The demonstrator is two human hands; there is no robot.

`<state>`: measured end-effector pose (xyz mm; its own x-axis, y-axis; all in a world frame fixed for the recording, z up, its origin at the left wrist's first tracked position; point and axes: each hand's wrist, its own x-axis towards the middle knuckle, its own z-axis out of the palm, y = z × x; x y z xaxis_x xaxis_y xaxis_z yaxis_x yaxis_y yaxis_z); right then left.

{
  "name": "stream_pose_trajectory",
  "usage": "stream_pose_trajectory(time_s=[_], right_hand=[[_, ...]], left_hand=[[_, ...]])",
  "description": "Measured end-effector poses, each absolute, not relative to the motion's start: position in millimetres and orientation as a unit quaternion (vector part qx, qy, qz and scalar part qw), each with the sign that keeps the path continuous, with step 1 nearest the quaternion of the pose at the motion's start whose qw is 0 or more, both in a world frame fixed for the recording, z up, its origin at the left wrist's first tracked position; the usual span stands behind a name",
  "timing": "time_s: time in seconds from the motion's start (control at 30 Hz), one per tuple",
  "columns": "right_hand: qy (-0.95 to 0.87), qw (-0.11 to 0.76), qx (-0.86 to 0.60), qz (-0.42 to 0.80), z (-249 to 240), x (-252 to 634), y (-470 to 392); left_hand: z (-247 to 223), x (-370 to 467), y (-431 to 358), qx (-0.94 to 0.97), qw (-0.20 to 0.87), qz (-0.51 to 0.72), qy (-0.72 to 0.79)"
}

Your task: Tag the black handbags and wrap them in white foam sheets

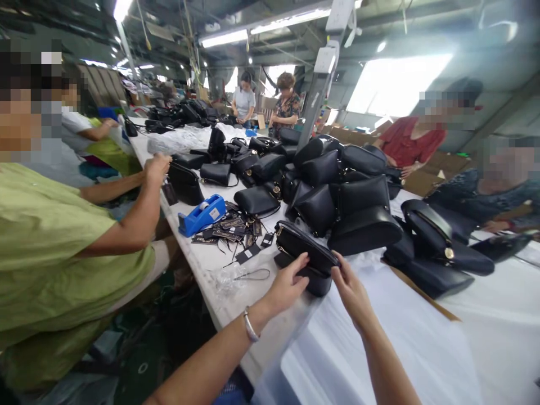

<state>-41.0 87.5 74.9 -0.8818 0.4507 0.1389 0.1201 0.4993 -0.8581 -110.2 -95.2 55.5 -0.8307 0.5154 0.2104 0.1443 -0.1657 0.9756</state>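
A small black bag with a gold zip along its top edge stands on the white table, between my hands. My left hand, with a silver bangle at the wrist, lies against the near side of the bag, fingers apart. At the bag's right end, my right hand has its thumb and fingers closed on the zip corner. Black hang tags with cords lie to the left of the bag, beside a blue tape dispenser.
Many black bags are heaped behind and to the right. White sheets cover the table at the near right. A person in a green shirt handles a bag at the left edge. Other people stand around the table. A grey post rises behind the heap.
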Motion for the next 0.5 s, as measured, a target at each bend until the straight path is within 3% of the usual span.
stream_pose_trajectory(time_s=[0.23, 0.5], right_hand=[[-0.895, 0.207, -0.158, 0.361, 79, -55, 72], [-0.836, 0.325, -0.134, 0.421, 110, -22, 68]], left_hand=[[57, -175, -148, 0.218, -0.021, 0.644, 0.733], [44, -202, -155, 0.37, 0.001, 0.424, 0.827]])
